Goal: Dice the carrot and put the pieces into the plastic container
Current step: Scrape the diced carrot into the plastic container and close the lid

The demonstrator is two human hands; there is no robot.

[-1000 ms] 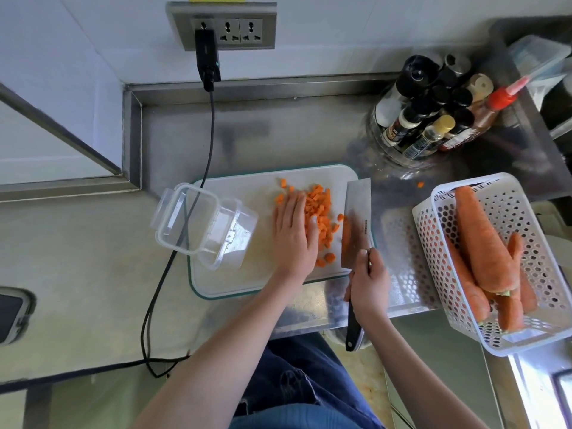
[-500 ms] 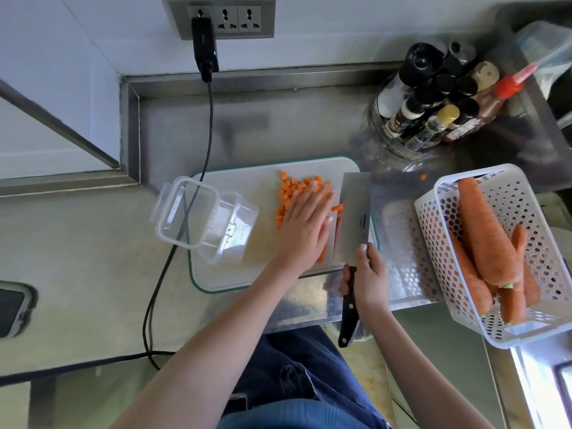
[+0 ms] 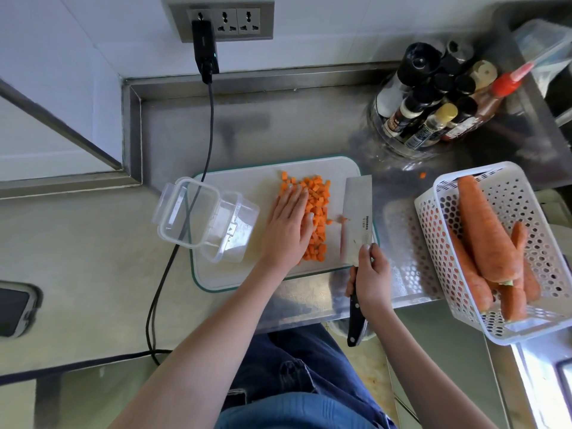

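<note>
A heap of diced carrot pieces (image 3: 318,215) lies in the middle of the white cutting board (image 3: 216,274). My left hand (image 3: 288,226) lies flat with straight fingers against the left side of the heap. My right hand (image 3: 370,277) grips the black handle of a cleaver (image 3: 356,215), whose broad blade stands on the board just right of the heap. The clear plastic container (image 3: 235,230) sits open at the board's left edge, its hinged lid (image 3: 182,209) folded out to the left. Nothing shows inside it.
A white perforated basket (image 3: 439,230) with whole carrots (image 3: 486,230) stands at the right. Several condiment bottles (image 3: 433,97) stand on a round tray at the back right. A black cable (image 3: 198,168) runs from the wall socket across the container lid. One stray carrot cube (image 3: 422,175) lies on the steel counter.
My left hand slid left, uncovering the carrot pieces, now pushed into a tighter heap. The cleaver blade stays at the heap's right side.
</note>
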